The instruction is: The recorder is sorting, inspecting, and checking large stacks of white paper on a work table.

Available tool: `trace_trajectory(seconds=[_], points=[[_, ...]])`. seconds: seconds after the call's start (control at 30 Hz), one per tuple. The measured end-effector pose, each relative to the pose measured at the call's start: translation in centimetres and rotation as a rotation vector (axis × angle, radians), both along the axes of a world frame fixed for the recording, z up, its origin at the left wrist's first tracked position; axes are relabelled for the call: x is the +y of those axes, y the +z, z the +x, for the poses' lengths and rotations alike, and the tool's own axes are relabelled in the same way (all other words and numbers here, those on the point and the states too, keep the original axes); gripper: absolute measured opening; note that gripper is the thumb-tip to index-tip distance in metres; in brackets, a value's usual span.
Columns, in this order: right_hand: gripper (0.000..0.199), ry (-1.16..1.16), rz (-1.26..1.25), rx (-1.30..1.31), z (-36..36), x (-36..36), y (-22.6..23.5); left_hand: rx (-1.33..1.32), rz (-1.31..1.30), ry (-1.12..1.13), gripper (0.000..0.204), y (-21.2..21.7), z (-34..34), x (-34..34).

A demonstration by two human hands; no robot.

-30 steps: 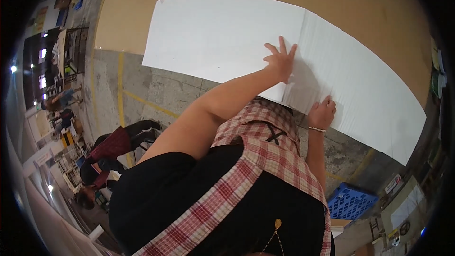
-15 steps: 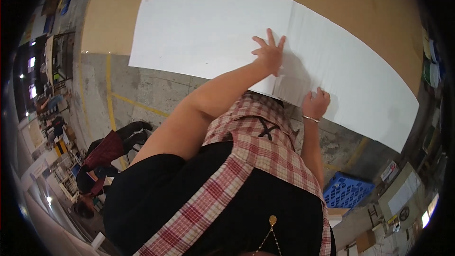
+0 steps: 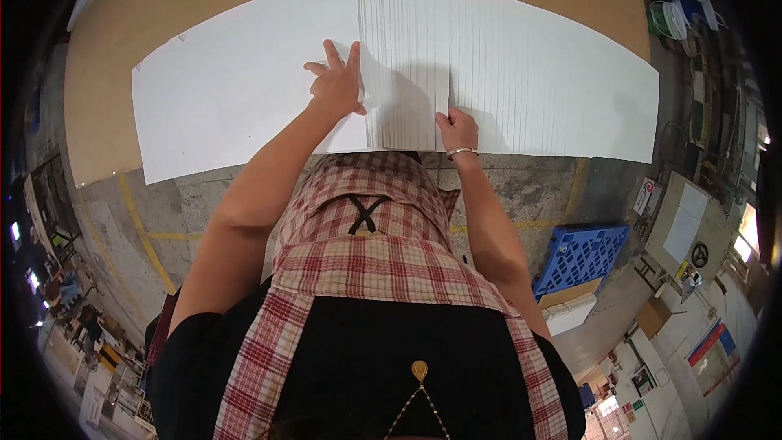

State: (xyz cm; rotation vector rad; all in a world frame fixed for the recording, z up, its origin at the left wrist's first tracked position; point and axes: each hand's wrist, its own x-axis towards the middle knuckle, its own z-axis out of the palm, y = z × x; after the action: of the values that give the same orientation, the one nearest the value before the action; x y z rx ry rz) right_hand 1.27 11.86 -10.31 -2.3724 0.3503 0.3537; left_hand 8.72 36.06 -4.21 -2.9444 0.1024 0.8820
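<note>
Large white sheets [image 3: 236, 81] of paper or thin card lie across a brown tabletop [image 3: 228, 2]. Their right part is fanned out, so many narrow overlapping edges [image 3: 538, 73] show as lines. My left hand [image 3: 336, 88] rests on the smooth left part, fingers spread, beside the fold where the overlapping edges begin. My right hand [image 3: 459, 129] is closed at the near side, thumb and fingers pinching the edge of a white sheet that stands slightly raised. How many sheets it grips is hidden.
Below the near table edge is a grey concrete floor [image 3: 204, 204] with yellow lines. A blue plastic pallet [image 3: 582, 257] stands at the right, behind me. Buckets [image 3: 669, 18] sit beyond the table's right end. A work table with a handwheel [image 3: 699, 256] is farther right.
The view has turned, shifting the sheets left. The right part now shows many fanned edges where it looked smoother before. My right hand now pinches a sheet edge; my left stays spread.
</note>
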Motion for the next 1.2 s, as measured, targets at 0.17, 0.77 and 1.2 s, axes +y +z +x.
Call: trace_trajectory(seconds=[0.17, 0.77, 1.2], points=[[0.031, 0.088, 0.006, 0.0, 0.3, -0.4, 0.4, 0.014, -0.045, 0.054, 0.128, 0.1, -0.2, -0.3], [0.027, -0.096, -0.107, -0.148, -1.5, 3.2, 3.6, -0.012, -0.054, 0.022, 0.125, 0.1, -0.2, 2.0], [0.033, -0.156, -0.104, -0.042, -1.4, 3.1, 1.1, 0.016, 0.053, 0.093, 0.121, 2.1, -2.5, 10.8]])
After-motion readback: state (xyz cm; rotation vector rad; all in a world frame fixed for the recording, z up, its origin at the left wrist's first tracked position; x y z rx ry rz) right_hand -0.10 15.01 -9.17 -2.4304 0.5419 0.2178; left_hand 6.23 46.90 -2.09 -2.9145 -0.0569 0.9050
